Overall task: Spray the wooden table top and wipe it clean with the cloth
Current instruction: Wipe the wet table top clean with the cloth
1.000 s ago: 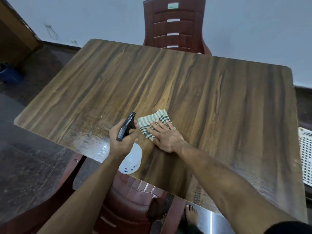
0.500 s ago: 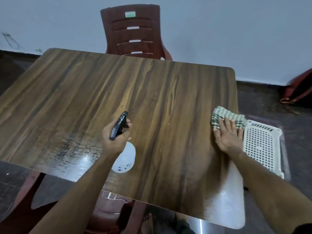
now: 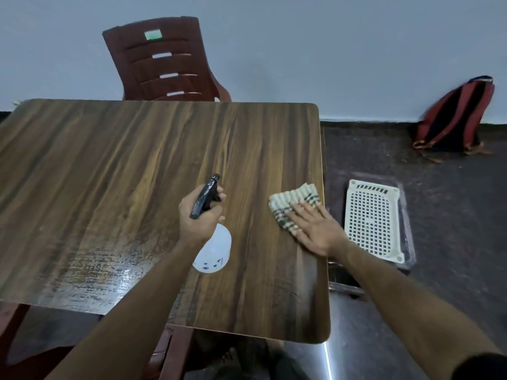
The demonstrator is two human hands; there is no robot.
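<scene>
Pressing flat on the cloth [image 3: 295, 205], the right hand [image 3: 315, 231] now works at the right edge of the worktop [image 3: 137, 165], fingers straight and spread over the checked fabric. A second ago that same cloth sat near the middle of the front half, just beside the spray bottle; half a second ago it had already swept out to the right edge, and it stays in that zone now, lying fully on the wood just inside the edge. That sweep suggests one wiping stroke across the front right part is done or nearly so.

The left hand [image 3: 199, 215] holds the spray bottle [image 3: 212, 248] as before, fingers curled round its black trigger head, the white body hanging below the fist above the worktop; it has not been set down.

A wet sheen shows on the front left area of the worktop, so that patch probably still needs the cloth. The far half looks dry and untouched, which would mean more spraying and wiping remain.

On the floor to the right lie a white basket [image 3: 370, 220] and a backpack [image 3: 455, 116]; a chair [image 3: 162, 61] stands behind the worktop.
</scene>
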